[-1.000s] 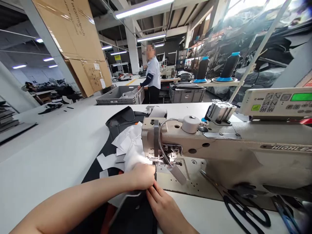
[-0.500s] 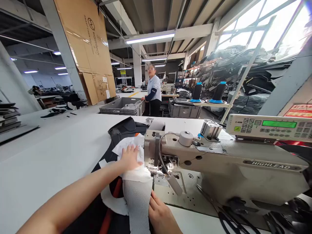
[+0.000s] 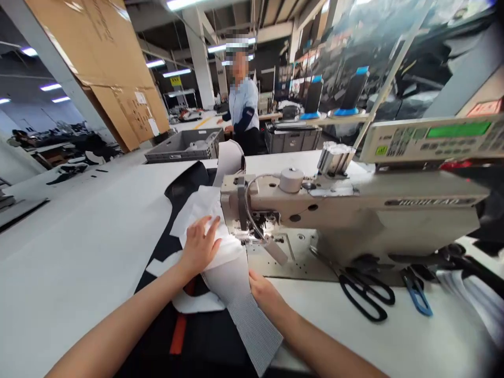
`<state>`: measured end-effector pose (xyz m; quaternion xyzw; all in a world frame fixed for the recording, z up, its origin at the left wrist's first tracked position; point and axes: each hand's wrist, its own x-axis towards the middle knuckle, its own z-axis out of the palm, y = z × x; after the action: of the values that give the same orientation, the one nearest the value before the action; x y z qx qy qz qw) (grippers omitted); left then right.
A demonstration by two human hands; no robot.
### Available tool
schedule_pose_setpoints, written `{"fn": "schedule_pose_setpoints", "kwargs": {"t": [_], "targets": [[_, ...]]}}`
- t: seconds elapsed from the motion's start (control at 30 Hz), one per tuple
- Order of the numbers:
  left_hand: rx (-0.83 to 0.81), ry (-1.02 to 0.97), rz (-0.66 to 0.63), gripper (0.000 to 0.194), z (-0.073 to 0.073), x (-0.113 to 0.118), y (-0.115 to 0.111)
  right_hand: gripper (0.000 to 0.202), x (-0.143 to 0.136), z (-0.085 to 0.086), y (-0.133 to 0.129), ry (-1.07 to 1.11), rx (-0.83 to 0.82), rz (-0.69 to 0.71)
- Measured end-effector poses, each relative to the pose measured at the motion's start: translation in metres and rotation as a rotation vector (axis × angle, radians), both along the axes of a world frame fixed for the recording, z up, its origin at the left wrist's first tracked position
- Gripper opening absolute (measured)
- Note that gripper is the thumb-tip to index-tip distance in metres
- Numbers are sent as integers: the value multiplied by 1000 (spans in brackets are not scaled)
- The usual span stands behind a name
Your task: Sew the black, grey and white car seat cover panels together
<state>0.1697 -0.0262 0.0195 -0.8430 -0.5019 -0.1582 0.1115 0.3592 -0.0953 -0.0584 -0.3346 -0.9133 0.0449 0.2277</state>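
My left hand (image 3: 200,245) lies with fingers spread on a crumpled white fabric piece (image 3: 192,207), beside the needle area of a beige sewing machine (image 3: 366,210). A grey ribbed fabric strip (image 3: 244,304) runs from under the white fabric toward me. My right hand (image 3: 265,294) is at the strip's right edge, its fingers together against it and partly hidden. Beneath lies a large dark fabric piece (image 3: 157,325) with a red strip (image 3: 179,333). The white layer and machine head hide the stitching point. A pale curved flap (image 3: 230,157) stands up behind the machine head.
Black-handled scissors (image 3: 366,294) and a blue-handled tool (image 3: 417,294) lie right of my hand. Two dark thread cones (image 3: 314,97) stand behind the machine, left of the control panel (image 3: 433,137). Beyond the table are a grey crate (image 3: 185,144) and a person (image 3: 244,100).
My view has tipped down and turned slightly. My left hand has moved toward me over the white fabric, and the ribbed strip's near end has swung right.
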Motion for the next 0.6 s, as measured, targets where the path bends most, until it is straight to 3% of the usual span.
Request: {"fn": "schedule_pose_setpoints", "kwargs": {"t": [0.1,0.17,0.23,0.3,0.4,0.5,0.6], "targets": [[-275,61,-273,37,-3,3,-7,29,14,13,-6,4,-57,66],[-464,30,-277,33,-3,6,-5,26,24,24,-7,-5,-68,111],[-549,-4,-212,25,-1,12,1,19,30,30,-7,-4,-79,95],[-556,7,-167,16,-2,20,6,10,30,31,-5,6,-48,5],[-506,8,-158,26,-6,33,7,11,23,28,0,60,171,-142],[-475,-26,-198,27,-13,39,1,19,15,26,4,136,377,-111],[-420,-13,-175,28,-15,39,-3,21,13,25,3,167,348,-56]]}}
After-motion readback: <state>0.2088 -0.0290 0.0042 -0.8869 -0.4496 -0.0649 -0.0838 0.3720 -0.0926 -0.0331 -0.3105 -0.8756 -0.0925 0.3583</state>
